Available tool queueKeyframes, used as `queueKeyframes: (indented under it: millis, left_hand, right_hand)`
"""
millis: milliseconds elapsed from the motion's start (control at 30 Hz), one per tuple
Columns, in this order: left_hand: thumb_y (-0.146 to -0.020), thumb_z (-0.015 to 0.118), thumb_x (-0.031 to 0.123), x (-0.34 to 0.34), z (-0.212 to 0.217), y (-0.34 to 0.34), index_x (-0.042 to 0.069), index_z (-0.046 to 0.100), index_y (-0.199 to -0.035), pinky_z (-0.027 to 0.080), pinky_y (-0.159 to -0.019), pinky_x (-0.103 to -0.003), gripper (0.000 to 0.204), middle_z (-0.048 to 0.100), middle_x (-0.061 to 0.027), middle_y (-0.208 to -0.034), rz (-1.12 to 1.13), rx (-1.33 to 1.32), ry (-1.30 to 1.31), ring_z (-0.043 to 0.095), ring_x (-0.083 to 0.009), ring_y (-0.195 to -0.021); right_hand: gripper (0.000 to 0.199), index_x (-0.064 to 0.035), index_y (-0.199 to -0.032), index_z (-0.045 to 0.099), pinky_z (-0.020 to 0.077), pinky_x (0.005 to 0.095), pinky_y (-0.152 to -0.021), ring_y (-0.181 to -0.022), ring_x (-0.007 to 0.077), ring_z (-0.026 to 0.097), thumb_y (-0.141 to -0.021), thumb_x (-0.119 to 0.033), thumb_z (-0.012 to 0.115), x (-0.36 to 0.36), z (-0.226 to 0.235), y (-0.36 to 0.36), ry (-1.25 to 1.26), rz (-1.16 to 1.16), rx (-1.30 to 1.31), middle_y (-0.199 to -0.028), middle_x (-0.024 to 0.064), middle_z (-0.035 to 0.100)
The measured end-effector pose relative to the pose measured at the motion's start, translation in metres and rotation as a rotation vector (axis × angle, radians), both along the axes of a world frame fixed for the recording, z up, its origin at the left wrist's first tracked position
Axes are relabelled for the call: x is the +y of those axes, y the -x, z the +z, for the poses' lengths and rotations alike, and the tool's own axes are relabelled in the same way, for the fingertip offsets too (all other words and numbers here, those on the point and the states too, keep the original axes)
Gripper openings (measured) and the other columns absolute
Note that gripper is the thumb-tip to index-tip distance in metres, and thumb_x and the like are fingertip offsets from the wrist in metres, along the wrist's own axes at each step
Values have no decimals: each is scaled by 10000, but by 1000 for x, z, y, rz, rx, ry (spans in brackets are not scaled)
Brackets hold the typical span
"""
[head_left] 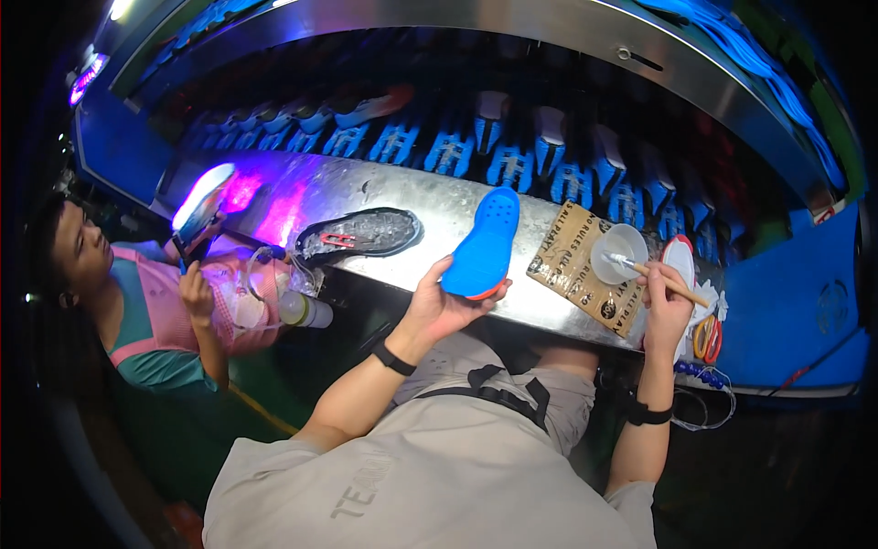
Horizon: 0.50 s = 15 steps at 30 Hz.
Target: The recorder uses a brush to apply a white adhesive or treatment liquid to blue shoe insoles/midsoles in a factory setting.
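Note:
My left hand [444, 306] is closed round the near end of a blue shoe sole [485, 242], raised over the bench's front edge. Small holes dot the sole's far end, and a red-orange rim shows at its near end. With closed fingers, my right hand [668, 297] grips a brush [675, 284] by its wooden handle. The brush's pale tip reaches into a white cup [615, 247], whose contents are hard to make out. Beneath the cup lies a brown printed sheet [569, 261]. A white, red-edged shoe part [678, 259] lies beyond my right hand.
A dark shoe sole [361, 236] rests on the metal bench [393, 188]. Blue holders [448, 154] carrying shoe parts line the machine behind it. Orange-handled scissors [707, 339] lie at the right. On the left, a co-worker [174, 311] holds a shoe [203, 197] under purple light.

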<state>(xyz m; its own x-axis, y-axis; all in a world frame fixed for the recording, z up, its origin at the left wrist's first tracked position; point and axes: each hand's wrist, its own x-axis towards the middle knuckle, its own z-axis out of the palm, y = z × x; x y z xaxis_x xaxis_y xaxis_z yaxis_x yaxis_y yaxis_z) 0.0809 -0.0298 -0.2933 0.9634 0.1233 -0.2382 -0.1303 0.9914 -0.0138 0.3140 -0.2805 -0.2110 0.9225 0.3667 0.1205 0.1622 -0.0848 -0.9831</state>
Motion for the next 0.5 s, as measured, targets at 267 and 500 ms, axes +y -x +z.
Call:
queueKeyframes:
  millis: [267, 500]
  left_hand:
    - [-941, 623, 400, 0, -13, -30, 38, 394, -1421, 483, -869, -424, 643, 542, -241, -1304, -67, 38, -322, 576, -344, -1105]
    - [-936, 558, 177, 2, -11, -36, -29, 463, -1349, 534, -846, -414, 471, 621, -206, -1199, -45, 280, -676, 629, -324, -1097]
  right_hand:
    - [203, 9, -1129, 659, 432, 188, -626, -691, 56, 539, -977, -118, 613, 14, 0, 51, -137, 203, 97, -880, 73, 700]
    - [219, 9, -1122, 653, 414, 186, -567, -650, 49, 524, -992, -154, 589, 20, -5, 50, -249, 141, 190, -875, 71, 694]
